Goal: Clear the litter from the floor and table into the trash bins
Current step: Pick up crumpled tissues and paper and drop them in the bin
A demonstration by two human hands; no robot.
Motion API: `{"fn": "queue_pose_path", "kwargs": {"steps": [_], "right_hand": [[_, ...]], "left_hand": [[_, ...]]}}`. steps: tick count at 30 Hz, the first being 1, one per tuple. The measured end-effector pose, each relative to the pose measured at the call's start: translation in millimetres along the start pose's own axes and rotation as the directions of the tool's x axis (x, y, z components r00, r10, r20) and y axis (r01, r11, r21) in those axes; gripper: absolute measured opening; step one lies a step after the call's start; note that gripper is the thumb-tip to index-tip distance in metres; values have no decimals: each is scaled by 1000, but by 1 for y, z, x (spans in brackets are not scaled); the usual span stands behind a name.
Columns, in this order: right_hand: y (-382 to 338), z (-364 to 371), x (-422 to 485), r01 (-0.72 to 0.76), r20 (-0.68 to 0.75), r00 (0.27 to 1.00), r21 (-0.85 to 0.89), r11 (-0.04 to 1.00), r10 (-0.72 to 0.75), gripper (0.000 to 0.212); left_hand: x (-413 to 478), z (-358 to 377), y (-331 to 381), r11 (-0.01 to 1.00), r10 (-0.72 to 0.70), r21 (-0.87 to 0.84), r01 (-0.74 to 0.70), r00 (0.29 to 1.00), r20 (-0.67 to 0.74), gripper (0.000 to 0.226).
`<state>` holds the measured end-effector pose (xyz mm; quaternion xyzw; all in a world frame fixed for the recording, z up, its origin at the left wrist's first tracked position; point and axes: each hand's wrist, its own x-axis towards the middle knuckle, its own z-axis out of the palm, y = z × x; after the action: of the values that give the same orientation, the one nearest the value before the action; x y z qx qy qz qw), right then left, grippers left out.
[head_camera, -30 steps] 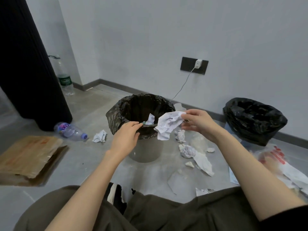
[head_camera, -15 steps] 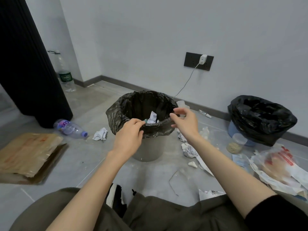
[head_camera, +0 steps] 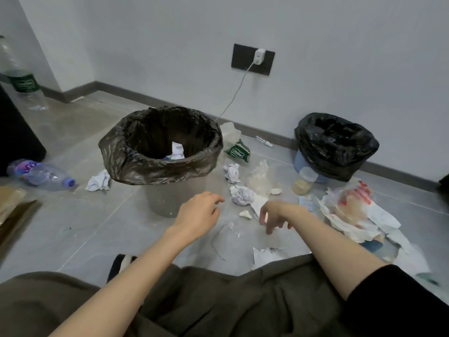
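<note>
A: What is the near bin's liner [head_camera: 158, 169] made of?
B: Thin plastic, dark brown, crinkled and glossy. The far bin's liner [head_camera: 340, 147] is black plastic, just as shiny.
A: And beside it?
B: The paper ball [head_camera: 241, 195] is white, matt, rough with creases; the fallen bottle [head_camera: 41, 175] is clear, glossy plastic (its cap [head_camera: 69, 183] opaque, purplish).
A: The floor [head_camera: 73, 227]?
B: Smooth grey tile with a dull sheen. The trousers [head_camera: 218, 300] are matt olive cloth; the wall [head_camera: 145, 45] is matt too.

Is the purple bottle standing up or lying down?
Lying down: the bottle is on its side, cap toward the bin.
</note>
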<state>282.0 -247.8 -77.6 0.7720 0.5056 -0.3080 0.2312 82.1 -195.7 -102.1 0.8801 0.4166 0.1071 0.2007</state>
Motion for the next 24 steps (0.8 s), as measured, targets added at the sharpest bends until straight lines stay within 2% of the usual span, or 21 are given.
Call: {"fn": "queue_pose_path", "kwargs": {"steps": [3, 5, 9, 11, 14, 19, 22, 24], "right_hand": [[-6, 36, 26, 0, 125, 992, -232, 973, 30, 63], [-13, 54, 45, 1, 170, 985, -230, 973, 39, 71], [-12, 68, 61, 5, 188, 981, -271, 962, 48, 61], [-8, 74, 65, -39, 148, 986, -223, 974, 74, 61], [-4, 79, 74, -84, 164, 979, -196, 977, 117, 49], [-8, 69, 77, -60, 187, 978, -188, 980, 96, 64], [-6, 58, 71, -26, 155, 987, -60, 998, 35, 47], [-3, 44, 64, -11, 60, 998, 71, 997, 7, 38]], "left_hand": [[14, 23, -6, 999, -39, -24, 41, 995, 91, 35], [20, 34, -11, 998, -44, -32, 47, 993, 108, 35], [21, 60, -27, 999, -40, -20, 44, 980, 194, 35], [19, 70, -37, 998, -54, -15, 60, 970, 236, 35], [20, 77, -48, 995, -85, -32, 98, 956, 282, 36], [26, 85, -55, 993, -89, -51, 108, 954, 287, 36], [28, 87, -55, 990, -97, -67, 121, 952, 290, 35], [29, 87, -56, 988, -105, -80, 133, 951, 289, 36]]}}
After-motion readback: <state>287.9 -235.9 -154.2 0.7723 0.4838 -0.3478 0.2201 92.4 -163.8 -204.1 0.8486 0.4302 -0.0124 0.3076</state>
